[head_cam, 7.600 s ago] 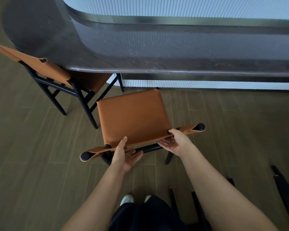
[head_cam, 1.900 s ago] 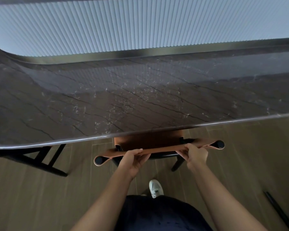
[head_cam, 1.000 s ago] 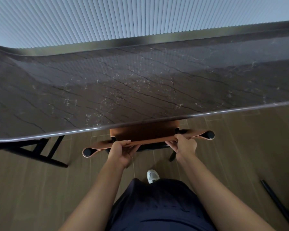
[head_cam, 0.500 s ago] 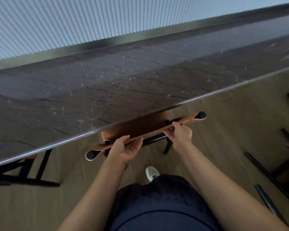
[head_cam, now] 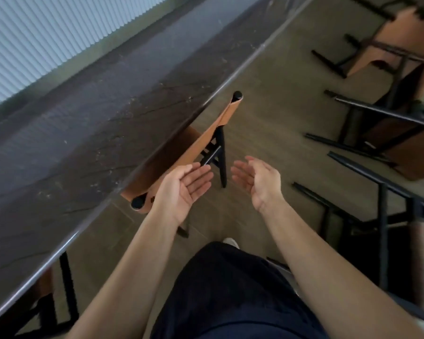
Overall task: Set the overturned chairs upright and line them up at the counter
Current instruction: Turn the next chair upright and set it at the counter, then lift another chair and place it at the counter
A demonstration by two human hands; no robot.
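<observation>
An upright chair (head_cam: 181,152) with tan leather back and black frame stands tucked under the dark marble counter (head_cam: 88,133); only its backrest and rear legs show. My left hand (head_cam: 181,189) hovers palm up just in front of the backrest, fingers straight, holding nothing. My right hand (head_cam: 260,182) floats to the right of the chair, fingers relaxed, touching nothing. Overturned chairs lie on the floor at the right: one (head_cam: 402,143) with black legs up, another (head_cam: 387,45) farther back, and a black frame (head_cam: 382,216) nearest me.
A second upright chair (head_cam: 54,302) shows under the counter at the lower left. A ribbed white wall (head_cam: 47,30) runs behind the counter. Wood-look floor (head_cam: 274,113) lies between the counter edge and the fallen chairs. My dark shorts and a white shoe (head_cam: 230,242) are below.
Both hands have let go of the chair's backrest and pulled back, now open. My view has swung to the right, bringing the overturned chairs into sight.
</observation>
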